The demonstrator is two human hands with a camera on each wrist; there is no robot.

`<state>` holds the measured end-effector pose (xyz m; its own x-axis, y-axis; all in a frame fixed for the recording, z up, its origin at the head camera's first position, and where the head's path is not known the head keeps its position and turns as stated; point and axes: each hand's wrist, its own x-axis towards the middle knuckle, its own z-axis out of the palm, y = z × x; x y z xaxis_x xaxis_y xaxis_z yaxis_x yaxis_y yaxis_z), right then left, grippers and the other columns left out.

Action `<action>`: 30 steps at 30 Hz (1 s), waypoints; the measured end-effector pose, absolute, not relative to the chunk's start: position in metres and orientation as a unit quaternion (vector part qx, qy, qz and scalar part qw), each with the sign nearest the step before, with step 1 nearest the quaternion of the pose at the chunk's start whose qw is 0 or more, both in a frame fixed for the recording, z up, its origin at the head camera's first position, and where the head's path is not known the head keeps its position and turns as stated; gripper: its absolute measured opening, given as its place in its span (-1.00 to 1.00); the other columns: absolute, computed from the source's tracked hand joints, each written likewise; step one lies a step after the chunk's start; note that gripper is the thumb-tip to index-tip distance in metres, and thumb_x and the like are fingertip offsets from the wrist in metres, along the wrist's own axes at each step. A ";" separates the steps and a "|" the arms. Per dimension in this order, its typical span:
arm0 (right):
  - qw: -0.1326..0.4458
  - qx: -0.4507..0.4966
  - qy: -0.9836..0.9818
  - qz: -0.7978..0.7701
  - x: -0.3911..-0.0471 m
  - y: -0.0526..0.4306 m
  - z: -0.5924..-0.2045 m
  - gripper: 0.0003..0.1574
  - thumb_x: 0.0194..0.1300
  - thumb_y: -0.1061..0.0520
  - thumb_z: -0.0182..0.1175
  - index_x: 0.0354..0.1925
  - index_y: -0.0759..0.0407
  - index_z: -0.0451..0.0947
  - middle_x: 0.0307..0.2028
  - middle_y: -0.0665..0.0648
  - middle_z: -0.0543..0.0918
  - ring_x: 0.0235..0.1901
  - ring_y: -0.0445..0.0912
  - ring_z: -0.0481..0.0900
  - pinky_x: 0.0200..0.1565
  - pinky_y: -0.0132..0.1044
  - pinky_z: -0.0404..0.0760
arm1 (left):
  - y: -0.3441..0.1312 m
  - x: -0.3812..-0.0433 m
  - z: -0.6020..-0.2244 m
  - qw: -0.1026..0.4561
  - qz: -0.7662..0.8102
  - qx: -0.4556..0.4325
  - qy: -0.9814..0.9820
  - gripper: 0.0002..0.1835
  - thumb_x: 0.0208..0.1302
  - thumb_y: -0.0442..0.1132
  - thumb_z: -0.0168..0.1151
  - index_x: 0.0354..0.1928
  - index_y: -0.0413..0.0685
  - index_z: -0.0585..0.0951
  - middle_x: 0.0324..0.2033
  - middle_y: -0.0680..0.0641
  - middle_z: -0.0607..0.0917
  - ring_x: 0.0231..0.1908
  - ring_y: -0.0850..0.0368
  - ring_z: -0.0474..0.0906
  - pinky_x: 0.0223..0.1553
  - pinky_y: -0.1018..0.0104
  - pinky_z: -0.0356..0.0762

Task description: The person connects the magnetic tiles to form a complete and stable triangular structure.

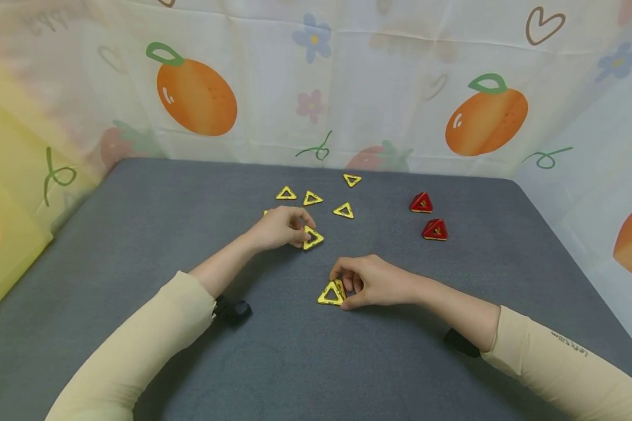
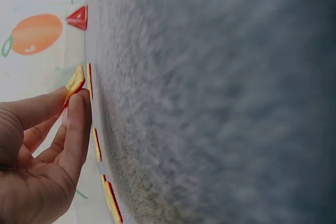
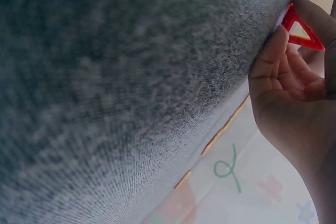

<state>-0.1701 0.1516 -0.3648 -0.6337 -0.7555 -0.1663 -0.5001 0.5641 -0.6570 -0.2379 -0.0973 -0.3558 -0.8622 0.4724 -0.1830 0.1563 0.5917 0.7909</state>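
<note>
My left hand pinches a yellow triangular magnetic tile between thumb and fingers, tilted above the table. In the left wrist view this tile shows a yellow face and a red edge. Nearer the front, my right hand holds two triangular tiles propped together on the table, with thumb and fingers at their right side. From the right wrist view, a red side of these tiles shows between the fingers. How far the two tiles touch is partly hidden by the hand.
Several loose yellow triangular tiles lie towards the back, including a tile right of the left hand; one is partly behind that hand. Two red pyramids stand at the right on the grey table. A patterned curtain hangs behind.
</note>
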 end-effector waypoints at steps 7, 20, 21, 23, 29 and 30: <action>0.219 -0.366 0.858 -0.287 -0.170 0.152 -0.365 -0.51 0.11 0.06 0.48 -0.01 -0.03 0.52 -0.37 -0.02 0.56 -0.50 -0.28 0.47 -0.41 -0.45 0.50 | -0.098 -0.223 -0.349 0.195 0.416 0.187 0.868 -0.76 0.31 -0.26 0.31 0.00 -0.09 0.63 -0.30 -0.12 0.73 -0.32 0.18 0.72 -0.21 0.28 0.67; 0.217 -0.368 0.857 -0.287 -0.170 0.151 -0.365 -0.52 0.12 0.05 0.48 -0.01 -0.03 0.52 -0.38 -0.02 0.55 -0.51 -0.27 0.47 -0.42 -0.44 0.51 | -0.091 -0.197 -0.353 0.219 0.408 0.232 0.855 -0.83 0.21 -0.32 0.39 -0.17 -0.15 0.65 -0.44 -0.08 0.75 -0.43 0.17 0.73 -0.36 0.32 0.62; 0.216 -0.368 0.857 -0.288 -0.170 0.151 -0.365 -0.52 0.12 0.05 0.48 -0.01 -0.03 0.52 -0.38 -0.02 0.55 -0.51 -0.27 0.46 -0.42 -0.44 0.51 | -0.090 -0.195 -0.353 0.222 0.408 0.235 0.854 -0.83 0.20 -0.32 0.39 -0.18 -0.15 0.65 -0.45 -0.08 0.76 -0.44 0.18 0.72 -0.37 0.33 0.62; 0.215 -0.370 0.857 -0.288 -0.170 0.151 -0.365 -0.52 0.12 0.05 0.48 -0.01 -0.04 0.52 -0.38 -0.03 0.55 -0.51 -0.27 0.46 -0.42 -0.44 0.50 | -0.089 -0.191 -0.353 0.229 0.408 0.241 0.851 -0.84 0.19 -0.32 0.40 -0.21 -0.16 0.64 -0.46 -0.08 0.76 -0.45 0.20 0.72 -0.37 0.35 0.61; 0.213 -0.369 0.858 -0.288 -0.169 0.151 -0.366 -0.52 0.11 0.05 0.48 -0.02 -0.04 0.52 -0.39 -0.03 0.55 -0.52 -0.27 0.45 -0.44 -0.45 0.49 | -0.086 -0.184 -0.353 0.240 0.406 0.255 0.844 -0.84 0.16 -0.34 0.42 -0.25 -0.16 0.63 -0.45 -0.08 0.77 -0.45 0.20 0.73 -0.37 0.39 0.59; 0.212 -0.370 0.858 -0.287 -0.169 0.151 -0.366 -0.52 0.11 0.05 0.48 -0.02 -0.03 0.52 -0.39 -0.03 0.55 -0.52 -0.28 0.45 -0.44 -0.45 0.49 | -0.085 -0.183 -0.353 0.240 0.405 0.258 0.844 -0.84 0.15 -0.34 0.42 -0.25 -0.16 0.63 -0.45 -0.08 0.77 -0.45 0.21 0.72 -0.37 0.39 0.59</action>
